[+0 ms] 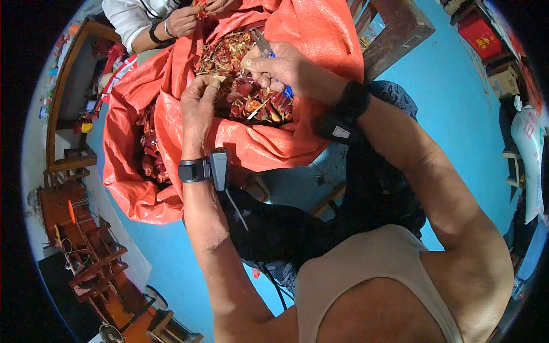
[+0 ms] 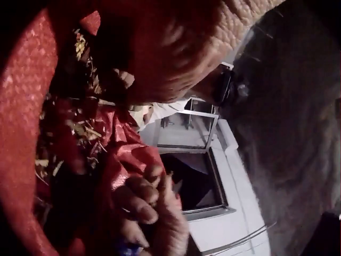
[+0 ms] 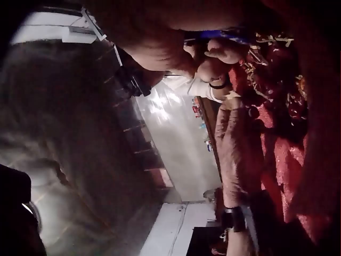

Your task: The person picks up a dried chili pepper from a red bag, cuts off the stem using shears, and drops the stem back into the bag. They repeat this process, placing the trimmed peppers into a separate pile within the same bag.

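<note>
Both hands work close together over the mouth of an orange woven sack (image 1: 309, 34), almost touching but not joined. The right hand (image 1: 280, 66) has its fingers curled through the blue handles of a pair of scissors (image 1: 262, 43), whose metal blades point up and away toward the far side of the sack. Just beside it, nearer the sack's left fold, the left hand (image 1: 199, 108) pinches a pale stem (image 1: 217, 79) between thumb and fingertips, held right at the scissors hand. Beneath both hands, inside the sack, lies a heap of dried red chillies (image 1: 251, 103) mixed with straw-coloured stalks; more chillies show in a lower pocket at the sack's left side. A black wrist camera (image 1: 219, 167) sits on the left forearm at the sack's near edge, and a black band (image 1: 343, 117) wraps the right wrist over the sack's right rim. At the far side of the sack another person's hand (image 1: 183, 22), in a white sleeve, holds something red. The sack rests on a blue floor (image 1: 457, 103); a dark wooden chair (image 1: 394, 28) stands just to its right, and wooden furniture (image 1: 97, 257) stands well off to its left.
</note>
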`<state>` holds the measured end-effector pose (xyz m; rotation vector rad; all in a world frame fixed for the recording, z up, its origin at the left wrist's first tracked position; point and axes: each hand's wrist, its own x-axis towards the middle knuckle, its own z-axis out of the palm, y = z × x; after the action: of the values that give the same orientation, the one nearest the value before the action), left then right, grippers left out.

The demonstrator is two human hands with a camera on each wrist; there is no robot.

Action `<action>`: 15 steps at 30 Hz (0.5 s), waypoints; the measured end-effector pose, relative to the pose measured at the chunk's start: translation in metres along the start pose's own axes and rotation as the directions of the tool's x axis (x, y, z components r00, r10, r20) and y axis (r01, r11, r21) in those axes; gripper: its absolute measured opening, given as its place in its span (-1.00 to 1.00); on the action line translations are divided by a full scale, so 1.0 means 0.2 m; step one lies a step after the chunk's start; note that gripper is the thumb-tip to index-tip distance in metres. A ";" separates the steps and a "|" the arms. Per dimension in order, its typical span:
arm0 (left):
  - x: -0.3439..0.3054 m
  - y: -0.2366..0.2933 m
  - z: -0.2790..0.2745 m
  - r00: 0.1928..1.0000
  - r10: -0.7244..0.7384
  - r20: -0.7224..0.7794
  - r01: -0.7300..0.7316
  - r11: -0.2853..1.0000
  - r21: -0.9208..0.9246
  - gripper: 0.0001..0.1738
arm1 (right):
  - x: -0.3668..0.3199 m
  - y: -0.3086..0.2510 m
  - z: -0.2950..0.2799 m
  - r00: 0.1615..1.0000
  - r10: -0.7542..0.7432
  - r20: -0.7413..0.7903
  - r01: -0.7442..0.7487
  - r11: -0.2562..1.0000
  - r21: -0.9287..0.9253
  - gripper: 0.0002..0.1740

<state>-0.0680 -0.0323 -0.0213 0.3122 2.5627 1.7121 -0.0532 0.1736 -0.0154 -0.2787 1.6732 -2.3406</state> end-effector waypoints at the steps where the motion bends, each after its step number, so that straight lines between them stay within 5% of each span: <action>1: -0.01 0.00 0.02 0.998 -0.068 -0.007 0.063 0.950 -0.307 -0.82 | -0.01 0.00 0.01 1.000 0.001 0.001 -0.001 1.000 -0.002 -0.75; 2: -0.05 0.08 0.05 0.990 -0.137 -0.017 0.117 0.902 -0.415 -0.88 | -0.02 -0.01 0.02 0.999 -0.019 0.036 0.020 1.000 -0.021 -0.78; 15: -0.14 0.11 0.15 0.981 -0.155 0.118 0.194 0.840 -0.506 -0.88 | -0.03 -0.01 0.05 0.977 -0.109 0.185 0.168 0.922 -0.348 -0.68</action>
<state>-0.0332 -0.0018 -0.0150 0.1033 1.9000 2.1675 -0.0445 0.1676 -0.0109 -0.6600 2.0516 -2.0178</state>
